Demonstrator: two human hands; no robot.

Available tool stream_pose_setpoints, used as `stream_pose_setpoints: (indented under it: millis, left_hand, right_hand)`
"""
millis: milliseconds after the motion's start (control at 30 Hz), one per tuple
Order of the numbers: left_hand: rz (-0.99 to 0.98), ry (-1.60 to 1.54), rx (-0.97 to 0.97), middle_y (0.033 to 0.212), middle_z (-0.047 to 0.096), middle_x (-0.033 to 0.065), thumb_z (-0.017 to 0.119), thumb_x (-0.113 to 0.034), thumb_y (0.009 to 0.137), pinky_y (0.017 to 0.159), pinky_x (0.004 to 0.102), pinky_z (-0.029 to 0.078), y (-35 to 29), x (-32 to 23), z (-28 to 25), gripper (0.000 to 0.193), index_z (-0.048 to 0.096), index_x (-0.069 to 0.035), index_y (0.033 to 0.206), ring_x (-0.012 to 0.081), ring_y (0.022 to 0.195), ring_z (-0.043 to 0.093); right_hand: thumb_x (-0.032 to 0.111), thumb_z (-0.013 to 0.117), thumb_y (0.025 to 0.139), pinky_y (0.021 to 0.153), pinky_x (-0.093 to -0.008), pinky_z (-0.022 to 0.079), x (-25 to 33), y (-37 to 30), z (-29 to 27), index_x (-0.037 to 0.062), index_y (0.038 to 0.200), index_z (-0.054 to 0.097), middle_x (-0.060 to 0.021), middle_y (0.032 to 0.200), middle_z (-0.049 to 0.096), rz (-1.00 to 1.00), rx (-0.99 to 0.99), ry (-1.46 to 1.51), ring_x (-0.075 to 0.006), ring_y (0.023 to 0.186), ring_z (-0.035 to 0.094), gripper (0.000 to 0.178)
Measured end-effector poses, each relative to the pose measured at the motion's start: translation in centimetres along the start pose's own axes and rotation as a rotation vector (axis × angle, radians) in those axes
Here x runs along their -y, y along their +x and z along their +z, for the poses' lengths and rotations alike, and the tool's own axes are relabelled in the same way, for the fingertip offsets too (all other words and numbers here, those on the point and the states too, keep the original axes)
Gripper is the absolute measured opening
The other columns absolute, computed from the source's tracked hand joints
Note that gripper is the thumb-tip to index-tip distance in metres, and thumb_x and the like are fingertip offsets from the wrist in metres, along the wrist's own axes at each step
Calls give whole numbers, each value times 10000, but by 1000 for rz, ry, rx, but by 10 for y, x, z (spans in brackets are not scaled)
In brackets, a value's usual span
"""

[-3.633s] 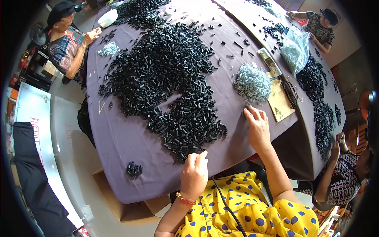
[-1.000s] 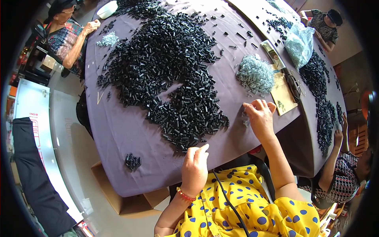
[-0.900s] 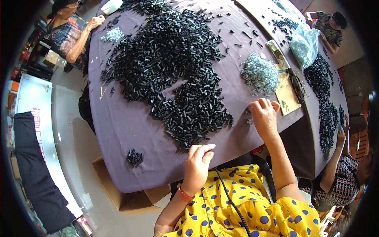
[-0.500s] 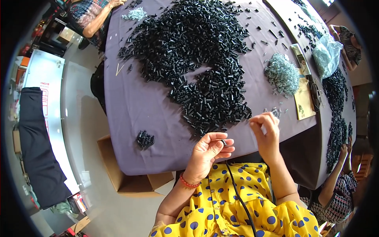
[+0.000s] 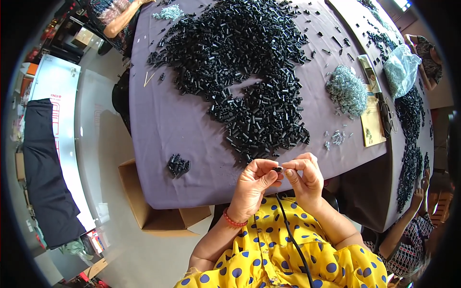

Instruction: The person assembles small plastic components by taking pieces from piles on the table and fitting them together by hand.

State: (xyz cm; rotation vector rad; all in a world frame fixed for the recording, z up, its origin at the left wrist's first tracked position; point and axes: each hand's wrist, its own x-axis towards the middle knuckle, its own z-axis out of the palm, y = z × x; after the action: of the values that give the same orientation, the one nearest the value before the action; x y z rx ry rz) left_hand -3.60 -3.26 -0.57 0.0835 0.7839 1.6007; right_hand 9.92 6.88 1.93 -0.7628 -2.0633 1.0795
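Observation:
Between thumb and fingers, my left hand (image 5: pixel 255 186) pinches a small black cylindrical part (image 5: pixel 278 169) at the table's near edge. My right hand (image 5: pixel 306 178) meets it there, thumb and forefinger pinched at the part's right end. Whatever those right fingertips hold is too small to make out. Just beyond both hands spreads a large heap of black cylindrical parts (image 5: pixel 259 113). To the right lies a pile of small clear or silvery pieces (image 5: pixel 345 91), with a few loose ones (image 5: pixel 337 138) nearer my right hand.
A small cluster of black parts (image 5: pixel 178 165) lies at the left on the purple cloth (image 5: pixel 192 134). An open cardboard box (image 5: pixel 165 220) stands below the table edge. At right are a yellow card (image 5: pixel 372 126) and a plastic bag (image 5: pixel 401 71). Other people work around the table.
My right hand has moved left and down from near the loose clear pieces to the black part. My left hand still holds that part.

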Motion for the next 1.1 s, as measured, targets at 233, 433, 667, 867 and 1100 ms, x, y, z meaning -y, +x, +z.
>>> stream_pose_setpoints:
  millis: [233, 433, 667, 867, 1100]
  left_hand:
    - [71, 70, -7, 1077, 699, 66, 668, -44, 977, 874, 303, 598, 0, 2, 3, 186, 617, -32, 1155, 145, 975, 698]
    - [104, 159, -42, 1067, 690, 70, 667, -15, 972, 876, 296, 593, -1, 3, 4, 191, 612, -26, 1155, 139, 978, 688]
    - [136, 176, -39, 1071, 687, 72, 660, 0, 973, 886, 301, 592, 0, 4, 5, 193, 603, -17, 1157, 135, 975, 680]
    - [140, 196, -36, 1072, 686, 74, 659, 1, 973, 888, 301, 591, 0, 4, 5, 191, 602, -16, 1155, 138, 973, 680]
    - [28, 164, -63, 1075, 692, 84, 641, -78, 1006, 869, 306, 594, -8, 0, 2, 167, 589, -11, 1151, 153, 924, 692]
  right_hand:
    - [24, 754, 868, 821, -317, 438, -2, 0, 4, 69, 996, 718, -8, 890, 681, 46, -50, 37, -207, 855, 587, 140]
    - [22, 756, 863, 824, -316, 438, -4, 1, 5, 77, 990, 724, -5, 868, 676, 60, -46, 40, -198, 840, 589, 143]
    - [31, 764, 852, 832, -319, 428, -7, 0, 2, 92, 1050, 746, 1, 852, 668, 29, 8, -25, -190, 833, 591, 208]
    - [52, 766, 849, 865, -335, 403, -6, 0, 1, 101, 1072, 745, 6, 847, 654, 3, 4, -52, -187, 843, 588, 230]
    - [52, 755, 842, 915, -366, 361, -6, 2, -2, 105, 1044, 724, 16, 874, 646, -62, 117, -129, -179, 836, 586, 211]
